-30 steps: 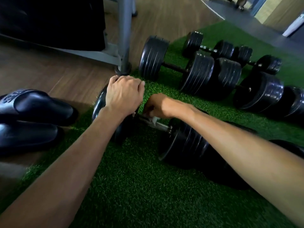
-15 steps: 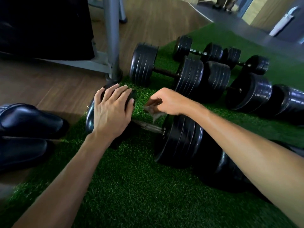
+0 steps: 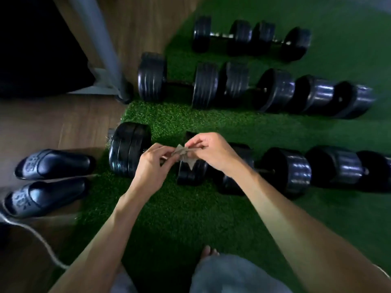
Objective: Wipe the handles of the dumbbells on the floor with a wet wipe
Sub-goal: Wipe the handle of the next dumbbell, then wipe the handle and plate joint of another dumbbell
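A greyish, soiled wet wipe point(image 3: 184, 155) is held up between both hands above the nearest black dumbbell point(image 3: 129, 150) on the green turf. My left hand point(image 3: 153, 163) pinches the wipe's left edge and my right hand point(image 3: 211, 153) pinches its right edge. Both hands are off the dumbbell, and they hide most of its handle. More black dumbbells lie in rows: one point(image 3: 285, 170) to the right in the same row, several point(image 3: 206, 84) behind, and a small pair point(image 3: 239, 37) farthest back.
Two dark slippers point(image 3: 53, 163) lie on the wooden floor at the left, with a pale cord point(image 3: 31, 231) near them. A grey metal post point(image 3: 105, 45) and a dark machine stand at the back left. My knee point(image 3: 228, 273) and bare toes show at the bottom.
My left hand left the dumbbell's weight plate and joined my right hand on the wipe. The wipe came up off the handle. The camera tilted more steeply down.
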The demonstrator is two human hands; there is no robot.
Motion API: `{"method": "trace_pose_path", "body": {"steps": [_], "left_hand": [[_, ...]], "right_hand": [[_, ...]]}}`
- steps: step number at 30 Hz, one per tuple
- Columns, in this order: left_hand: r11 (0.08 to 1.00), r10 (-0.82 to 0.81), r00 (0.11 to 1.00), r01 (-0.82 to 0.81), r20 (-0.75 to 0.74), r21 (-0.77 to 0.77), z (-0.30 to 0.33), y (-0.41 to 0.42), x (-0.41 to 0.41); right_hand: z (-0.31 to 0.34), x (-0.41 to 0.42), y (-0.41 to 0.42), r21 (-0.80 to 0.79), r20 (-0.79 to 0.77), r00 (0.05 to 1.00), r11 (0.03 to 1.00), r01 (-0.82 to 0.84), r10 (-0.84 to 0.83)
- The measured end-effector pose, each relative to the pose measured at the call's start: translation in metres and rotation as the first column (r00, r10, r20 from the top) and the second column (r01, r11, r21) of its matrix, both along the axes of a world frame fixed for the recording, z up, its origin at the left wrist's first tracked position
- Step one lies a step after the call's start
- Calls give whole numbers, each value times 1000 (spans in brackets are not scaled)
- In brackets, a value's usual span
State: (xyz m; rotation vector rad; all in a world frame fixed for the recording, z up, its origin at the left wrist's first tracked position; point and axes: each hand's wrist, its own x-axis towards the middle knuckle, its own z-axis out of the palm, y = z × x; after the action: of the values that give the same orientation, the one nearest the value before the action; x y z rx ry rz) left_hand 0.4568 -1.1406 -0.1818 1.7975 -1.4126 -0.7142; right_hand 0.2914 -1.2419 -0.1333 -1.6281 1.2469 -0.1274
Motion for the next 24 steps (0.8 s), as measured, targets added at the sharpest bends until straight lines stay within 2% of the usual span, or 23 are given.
{"method": "trace_pose_path", "body": {"steps": [3,6,10,14,16,18,21,24], "left_hand": [[982,-26,999,30,-25,186,64,12,-27],[940,-39,998,54,-52,336,137,24,-65],[932,-58,997,70,-45,356,238,35,-122],[925,-169,977,203,-131,321,325,40,-187],[899,-230,954,284,-191,334,355,38,-217],[877,-268,933,340,-241,339,376,31,-243],[827,-253,907,384,-338,411,395,20,-283],[779,-203,886,404,-416,479,408,7,-334]], "right_hand": [[49,-33,33,9,-52,986,987,161,-161],[101,-64,75,44,-49,934,934,355,-353],[177,-107,117,118,-64,824,816,566,-562],[264,-154,132,93,38,684,684,723,-728],[304,-183,134,132,115,621,632,764,-775],[333,-220,134,292,205,557,594,750,-805],[356,-272,137,449,253,536,588,672,-806],[368,-320,134,438,224,412,469,767,-883]]}}
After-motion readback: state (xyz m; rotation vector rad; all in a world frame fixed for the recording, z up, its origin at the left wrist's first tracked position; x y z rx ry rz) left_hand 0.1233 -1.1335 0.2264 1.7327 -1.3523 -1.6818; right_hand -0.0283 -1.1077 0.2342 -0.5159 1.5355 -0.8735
